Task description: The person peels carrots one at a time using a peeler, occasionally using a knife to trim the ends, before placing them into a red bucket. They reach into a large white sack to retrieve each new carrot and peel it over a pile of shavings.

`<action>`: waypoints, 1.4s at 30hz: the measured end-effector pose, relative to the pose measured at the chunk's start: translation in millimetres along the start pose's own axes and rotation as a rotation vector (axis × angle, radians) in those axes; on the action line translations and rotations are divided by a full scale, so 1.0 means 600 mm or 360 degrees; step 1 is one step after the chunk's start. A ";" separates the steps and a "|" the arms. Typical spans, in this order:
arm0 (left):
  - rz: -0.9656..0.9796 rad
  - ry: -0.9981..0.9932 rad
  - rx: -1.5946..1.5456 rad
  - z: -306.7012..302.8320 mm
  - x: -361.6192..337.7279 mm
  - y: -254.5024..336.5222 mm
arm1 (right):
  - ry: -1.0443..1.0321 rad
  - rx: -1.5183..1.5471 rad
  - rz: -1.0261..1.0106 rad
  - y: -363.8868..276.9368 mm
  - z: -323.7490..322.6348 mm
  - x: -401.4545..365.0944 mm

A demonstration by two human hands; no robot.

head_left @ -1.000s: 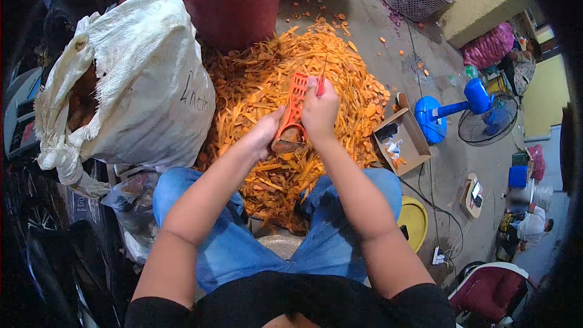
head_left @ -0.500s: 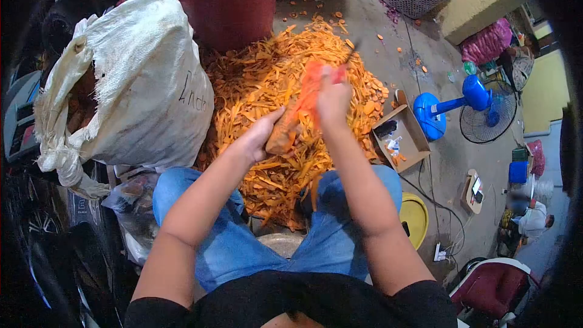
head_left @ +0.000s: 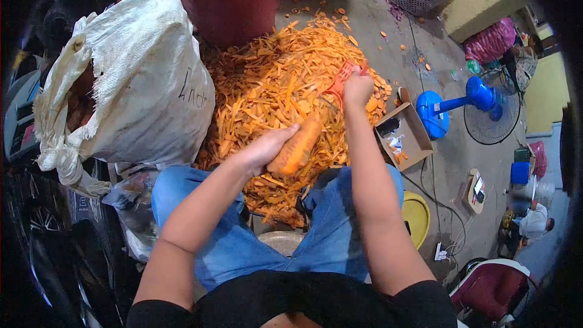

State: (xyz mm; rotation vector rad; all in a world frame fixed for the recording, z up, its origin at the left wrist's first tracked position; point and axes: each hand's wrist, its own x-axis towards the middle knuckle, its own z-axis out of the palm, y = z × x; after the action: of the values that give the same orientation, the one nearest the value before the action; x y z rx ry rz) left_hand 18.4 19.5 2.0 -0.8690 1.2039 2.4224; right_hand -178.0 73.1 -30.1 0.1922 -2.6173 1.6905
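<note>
My left hand [head_left: 267,149] is wrapped round the lower end of a thick orange carrot [head_left: 297,150], which has some brown skin on it and slants up to the right. Up and to the right of it, my right hand [head_left: 358,88] grips a red peeler [head_left: 341,80], held apart from the carrot. Both hands are over a large heap of orange peelings [head_left: 261,91] between and beyond my knees.
A white sack [head_left: 143,79] stands at left, beside a red tub [head_left: 228,6]. To the right are an open cardboard box [head_left: 413,143], a blue fan [head_left: 477,94], a cable and a yellow lid [head_left: 416,218]. A person [head_left: 533,222] sits far right.
My right hand and the peeler have moved right and away from the carrot. The carrot is tilted further over and shows more bright orange surface.
</note>
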 end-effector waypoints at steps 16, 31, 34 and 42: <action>0.0184 0.0100 -0.0303 -0.009 0.019 0.020 | -0.0085 0.0367 -0.0369 -0.046 0.023 -0.073; 0.0095 -0.0017 -0.0749 -0.033 0.032 0.024 | -0.0552 0.0691 -0.0292 -0.091 0.012 -0.143; 0.0235 0.0158 -0.0705 -0.022 0.038 0.028 | -0.0549 0.0511 -0.0406 -0.080 0.017 -0.154; -0.0067 -0.0179 -0.0217 0.009 -0.006 0.014 | 0.0159 0.0091 -0.0349 -0.038 0.004 -0.026</action>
State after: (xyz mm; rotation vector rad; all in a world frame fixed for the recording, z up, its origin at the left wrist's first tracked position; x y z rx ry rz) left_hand 14.9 18.9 11.7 -0.7751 0.9809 2.5064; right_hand -159.7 62.9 -11.6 0.3711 -2.3797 1.6562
